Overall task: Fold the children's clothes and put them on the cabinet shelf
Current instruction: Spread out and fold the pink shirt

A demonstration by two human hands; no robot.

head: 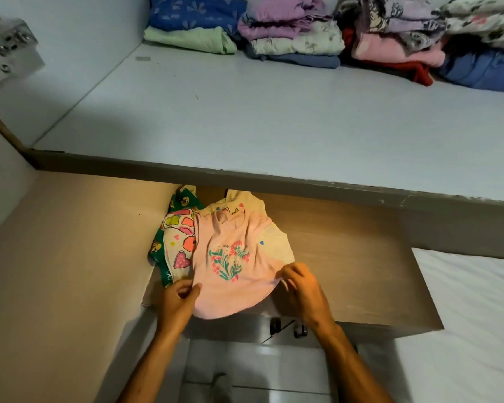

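Observation:
A pink children's top [233, 271] with a flower print lies spread on the wooden lower shelf [346, 257], on top of a cream garment [277, 242], a heart-patterned one [179, 245] and a green one [154, 251]. My left hand [178, 301] pinches the pink top's lower left edge. At its lower right edge, my right hand [300, 289] grips the hem. The top's bottom hangs slightly over the shelf front.
The white upper shelf [245, 112] carries several stacks of folded clothes [317, 33] along its back. The cabinet's beige side wall [56, 257] stands at left. A white mattress-like surface [463, 315] lies at right, tiled floor below.

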